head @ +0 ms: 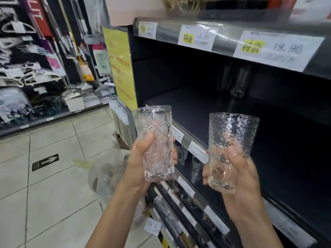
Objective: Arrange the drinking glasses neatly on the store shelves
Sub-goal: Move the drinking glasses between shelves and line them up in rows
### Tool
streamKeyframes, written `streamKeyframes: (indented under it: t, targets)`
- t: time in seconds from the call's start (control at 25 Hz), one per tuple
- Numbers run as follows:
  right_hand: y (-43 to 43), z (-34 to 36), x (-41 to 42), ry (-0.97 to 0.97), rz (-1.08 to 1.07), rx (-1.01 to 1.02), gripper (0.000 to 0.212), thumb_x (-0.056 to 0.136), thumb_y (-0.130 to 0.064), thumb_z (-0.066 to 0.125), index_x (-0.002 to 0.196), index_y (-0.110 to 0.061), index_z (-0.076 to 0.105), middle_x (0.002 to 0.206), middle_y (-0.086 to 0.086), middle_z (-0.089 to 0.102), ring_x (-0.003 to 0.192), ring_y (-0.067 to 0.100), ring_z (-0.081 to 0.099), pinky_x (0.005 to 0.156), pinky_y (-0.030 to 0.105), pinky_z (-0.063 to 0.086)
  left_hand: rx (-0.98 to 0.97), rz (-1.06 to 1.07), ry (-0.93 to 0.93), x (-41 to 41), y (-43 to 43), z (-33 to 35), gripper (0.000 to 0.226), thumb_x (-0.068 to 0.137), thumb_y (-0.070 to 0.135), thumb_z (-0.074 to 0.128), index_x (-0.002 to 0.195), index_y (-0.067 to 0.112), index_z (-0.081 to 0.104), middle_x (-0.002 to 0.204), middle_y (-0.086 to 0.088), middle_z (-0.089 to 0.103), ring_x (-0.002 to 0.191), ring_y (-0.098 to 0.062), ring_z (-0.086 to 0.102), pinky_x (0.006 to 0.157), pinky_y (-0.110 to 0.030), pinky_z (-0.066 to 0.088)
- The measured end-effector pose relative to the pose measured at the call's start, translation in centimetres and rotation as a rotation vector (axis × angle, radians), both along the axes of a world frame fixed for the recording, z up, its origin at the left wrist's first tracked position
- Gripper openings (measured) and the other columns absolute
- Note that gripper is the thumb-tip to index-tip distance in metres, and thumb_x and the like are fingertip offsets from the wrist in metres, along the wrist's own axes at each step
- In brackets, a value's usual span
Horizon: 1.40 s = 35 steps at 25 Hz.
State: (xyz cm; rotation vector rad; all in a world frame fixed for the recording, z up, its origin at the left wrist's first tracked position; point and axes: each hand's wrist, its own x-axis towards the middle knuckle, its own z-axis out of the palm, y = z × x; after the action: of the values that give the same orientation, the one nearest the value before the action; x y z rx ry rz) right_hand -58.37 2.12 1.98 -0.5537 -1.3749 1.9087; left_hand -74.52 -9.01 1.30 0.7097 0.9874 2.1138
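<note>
The left fingers point(146, 139) are gripping the lower half of the left glass point(155, 126), with the thumb pressing on the near side and the others curling round behind. The left hand point(141, 158) is holding this glass upright, mouth up, in the air just in front of the left front corner of the shelf point(193, 106).

The right fingers point(232, 155) are gripping the right glass point(232, 133) in the same way, low on its body, with the thumb on the near side. The right hand point(241, 176) is keeping it upright in front of the shelf's front edge, clear of the dark surface. Both glasses are clear, textured and empty, and they are apart from each other.

At the back of the shelf two tall clear glasses point(238, 81) are standing close together, blurred and dim. White tags point(197, 151) are running along the shelf's front edge. Above the shelf, larger tags point(279, 49) with yellow patches are hanging from the edge of the next level up. Below the shelf, more glassware point(181, 154) is sitting in shadow, too dark to count.

A yellow sign point(121, 68) is hanging on the end panel to the left of the shelf. Lower and further left, a clear bag point(107, 174) is lying on the tiled floor point(53, 185). Across the aisle from the shelf, hangers point(18, 27) are hanging on a rack.
</note>
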Motion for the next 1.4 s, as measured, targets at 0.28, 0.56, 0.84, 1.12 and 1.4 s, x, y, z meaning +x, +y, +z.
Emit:
streamKeyframes:
  t: [0.28, 0.56, 0.84, 1.12, 1.4]
  targets:
    - [5.9, 1.0, -8.2, -0.007, -0.143, -0.025, 0.109, 0.044, -0.077, 0.079, 0.121, -0.003, 0.057, 0.075, 0.012, 0.069, 0.058, 0.025, 0.066, 0.052, 0.034, 0.055, -0.154, -0.054, 0.094, -9.8, 7.8, 1.2, 0.068, 0.059, 0.062, 0.082, 0.096, 0.006, 0.073, 0.078, -0.016, 0.067, 0.06, -0.025, 0.064, 0.059, -0.033, 0.056]
    - [7.9, 0.9, -12.2, -0.095, -0.223, -0.06, 0.104, 0.046, -0.075, 0.08, 0.123, -0.009, 0.058, 0.087, 0.009, 0.07, 0.066, 0.024, 0.067, 0.056, 0.033, 0.055, -0.234, -0.11, 0.107, -14.4, 12.1, 0.2, 0.091, 0.066, 0.054, 0.077, 0.126, -0.009, 0.051, 0.086, -0.014, 0.07, 0.067, -0.026, 0.068, 0.06, -0.035, 0.057]
    - [7.3, 0.7, -14.6, -0.211, -0.457, -0.064, 0.07, 0.065, -0.065, 0.076, 0.123, -0.028, 0.065, 0.116, -0.001, 0.073, 0.112, 0.02, 0.067, 0.098, 0.043, 0.05, -0.19, -0.31, 0.09, -17.4, 14.7, -0.9, 0.039, 0.077, 0.044, 0.063, 0.095, 0.01, 0.069, 0.083, -0.008, 0.07, 0.062, -0.022, 0.065, 0.057, -0.033, 0.056]
    - [6.9, 0.7, -18.9, -0.309, -0.614, 0.009, 0.072, 0.058, -0.045, 0.086, 0.122, -0.028, 0.058, 0.111, -0.005, 0.071, 0.102, 0.011, 0.069, 0.095, 0.039, 0.053, -0.258, -0.358, 0.292, -22.6, 15.1, -0.3, 0.075, 0.072, 0.056, 0.072, 0.129, 0.01, 0.058, 0.112, -0.012, 0.072, 0.096, -0.033, 0.069, 0.083, -0.049, 0.059]
    - [10.3, 0.2, -24.0, -0.416, -0.654, 0.229, 0.061, 0.074, -0.019, 0.085, 0.124, -0.021, 0.05, 0.111, -0.006, 0.069, 0.101, 0.004, 0.068, 0.088, 0.026, 0.054, -0.229, -0.398, 0.434, -27.2, 16.0, 0.7, 0.098, 0.06, 0.075, 0.076, 0.135, 0.017, 0.054, 0.125, -0.016, 0.066, 0.116, -0.047, 0.06, 0.098, -0.071, 0.043]
